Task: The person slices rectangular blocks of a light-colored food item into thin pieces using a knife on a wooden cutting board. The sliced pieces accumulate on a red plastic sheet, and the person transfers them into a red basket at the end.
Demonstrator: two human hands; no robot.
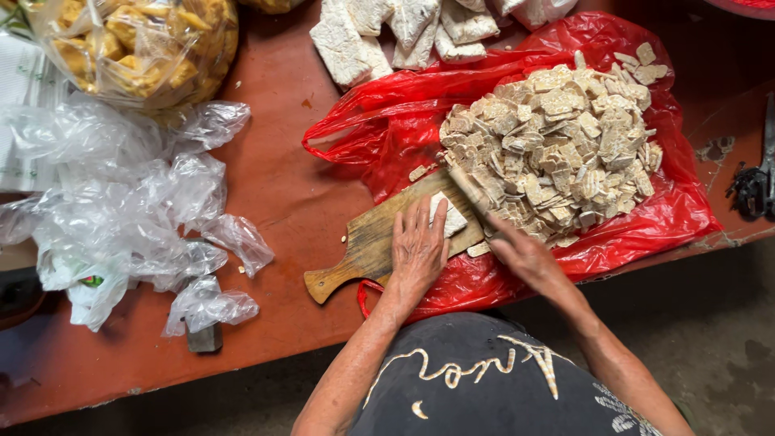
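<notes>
I see a worn reddish-brown tabletop (274, 186) over grey concrete floor (710, 323). My left hand (418, 246) lies flat, fingers spread, on one pale block (449, 216) atop one wooden cutting board (367, 242). My right hand (525, 254) is closed around one knife (472, 192). Beyond it, one red bag (646, 218) carries a heap of cut pieces (557, 145).
</notes>
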